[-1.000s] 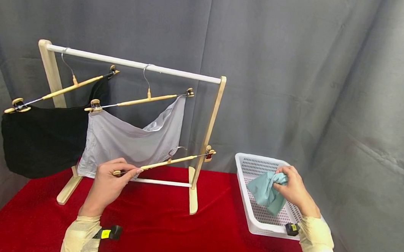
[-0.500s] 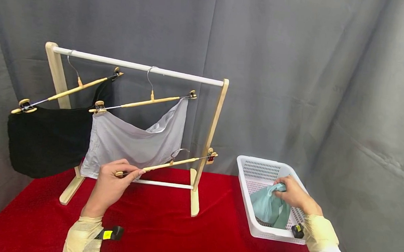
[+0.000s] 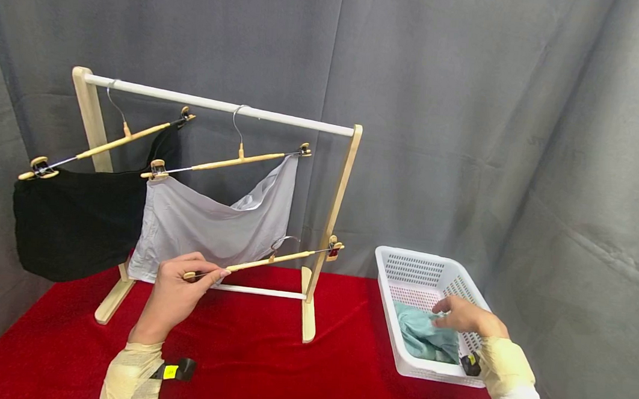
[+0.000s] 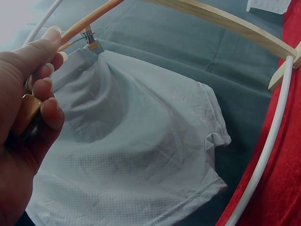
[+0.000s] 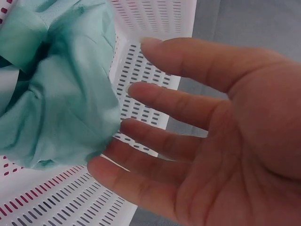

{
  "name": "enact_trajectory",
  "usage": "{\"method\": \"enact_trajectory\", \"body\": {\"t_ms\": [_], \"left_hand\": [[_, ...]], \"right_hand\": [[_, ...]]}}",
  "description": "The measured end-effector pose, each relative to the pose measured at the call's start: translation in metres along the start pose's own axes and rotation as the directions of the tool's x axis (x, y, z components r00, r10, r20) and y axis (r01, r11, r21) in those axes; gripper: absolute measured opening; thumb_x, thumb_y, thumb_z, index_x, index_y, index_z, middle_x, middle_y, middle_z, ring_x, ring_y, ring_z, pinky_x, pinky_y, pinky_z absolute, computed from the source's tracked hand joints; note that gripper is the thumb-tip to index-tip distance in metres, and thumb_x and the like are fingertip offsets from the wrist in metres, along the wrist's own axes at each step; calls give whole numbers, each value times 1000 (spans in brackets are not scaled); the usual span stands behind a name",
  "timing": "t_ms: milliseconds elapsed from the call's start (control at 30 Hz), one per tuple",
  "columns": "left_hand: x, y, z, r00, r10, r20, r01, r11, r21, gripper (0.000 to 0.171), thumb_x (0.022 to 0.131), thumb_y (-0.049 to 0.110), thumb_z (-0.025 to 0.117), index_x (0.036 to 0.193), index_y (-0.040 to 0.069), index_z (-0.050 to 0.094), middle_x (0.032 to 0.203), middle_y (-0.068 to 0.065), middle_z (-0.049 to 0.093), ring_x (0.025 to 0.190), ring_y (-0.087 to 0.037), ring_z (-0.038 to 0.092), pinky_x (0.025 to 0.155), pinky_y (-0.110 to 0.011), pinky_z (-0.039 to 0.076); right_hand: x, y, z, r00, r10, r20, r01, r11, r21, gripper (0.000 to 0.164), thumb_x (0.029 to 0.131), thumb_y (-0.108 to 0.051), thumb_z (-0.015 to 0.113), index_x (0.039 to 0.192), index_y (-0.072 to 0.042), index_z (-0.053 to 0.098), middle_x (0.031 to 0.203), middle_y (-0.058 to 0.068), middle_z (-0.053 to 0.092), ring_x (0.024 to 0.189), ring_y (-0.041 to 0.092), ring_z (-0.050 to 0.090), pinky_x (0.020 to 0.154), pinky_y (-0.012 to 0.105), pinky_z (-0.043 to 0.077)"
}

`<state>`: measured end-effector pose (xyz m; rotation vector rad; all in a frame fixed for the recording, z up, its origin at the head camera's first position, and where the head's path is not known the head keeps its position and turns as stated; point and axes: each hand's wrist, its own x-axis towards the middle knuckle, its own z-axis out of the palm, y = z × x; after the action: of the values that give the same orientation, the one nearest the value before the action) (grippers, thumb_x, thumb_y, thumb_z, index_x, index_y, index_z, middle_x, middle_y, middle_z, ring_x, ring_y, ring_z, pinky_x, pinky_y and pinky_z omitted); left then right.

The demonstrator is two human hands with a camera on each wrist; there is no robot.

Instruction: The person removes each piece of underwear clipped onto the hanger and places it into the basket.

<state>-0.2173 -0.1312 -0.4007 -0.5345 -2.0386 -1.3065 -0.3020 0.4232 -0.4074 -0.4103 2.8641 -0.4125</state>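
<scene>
My left hand (image 3: 176, 291) pinches the near end of a wooden clip hanger (image 3: 270, 259), held in front of the rack. The hanger's far clip (image 3: 334, 248) shows by the right post, with no garment in it. Over the white basket (image 3: 404, 363), my right hand (image 3: 467, 316) has its fingers spread and holds nothing. A crumpled teal cloth garment (image 3: 423, 334) lies in the basket. In the right wrist view, my fingertips stand right at the edge of the teal garment (image 5: 70, 89).
A wooden rack with a white rail (image 3: 216, 104) stands at the left on red cloth (image 3: 267, 365). From it hang black shorts (image 3: 76, 226) and grey shorts (image 3: 215, 224) on clip hangers. A grey curtain (image 3: 438, 109) closes off the back.
My right hand has lowered the teal garment into the basket and let go of it; its fingers have opened. The left hand keeps its grip on the hanger.
</scene>
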Motion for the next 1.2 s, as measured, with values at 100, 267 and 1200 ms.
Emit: {"method": "enact_trajectory", "body": {"t_ms": [100, 267, 1200], "left_hand": [[0, 0, -1, 1000, 0, -2, 0, 1000, 1, 10, 77, 20, 72, 84, 12, 72, 70, 0, 60, 59, -10, 45, 50, -24, 42], [1, 2, -1, 1000, -3, -5, 3, 1000, -6, 11, 77, 20, 72, 84, 11, 72, 70, 0, 60, 59, -10, 45, 50, -24, 42], [-1, 11, -5, 1000, 11, -17, -12, 1000, -20, 11, 76, 18, 73, 83, 10, 72, 67, 4, 58, 59, -10, 45, 51, -25, 40]], "right_hand": [[-1, -1, -1, 1000, -3, 16, 3, 1000, 0, 45, 78, -28, 67, 109, 4, 60, 107, 22, 62, 95, 31, 58, 80, 51, 47], [-5, -1, -1, 997, 74, -3, -74, 997, -3, 43, 78, -31, 66, 110, -2, 61, 107, 16, 62, 97, 31, 55, 80, 53, 46], [-19, -69, 10, 930, -177, -321, 253, 943, 214, 40, 84, -31, 63, 118, -10, 57, 117, 11, 58, 107, 33, 54, 87, 47, 46]]}}
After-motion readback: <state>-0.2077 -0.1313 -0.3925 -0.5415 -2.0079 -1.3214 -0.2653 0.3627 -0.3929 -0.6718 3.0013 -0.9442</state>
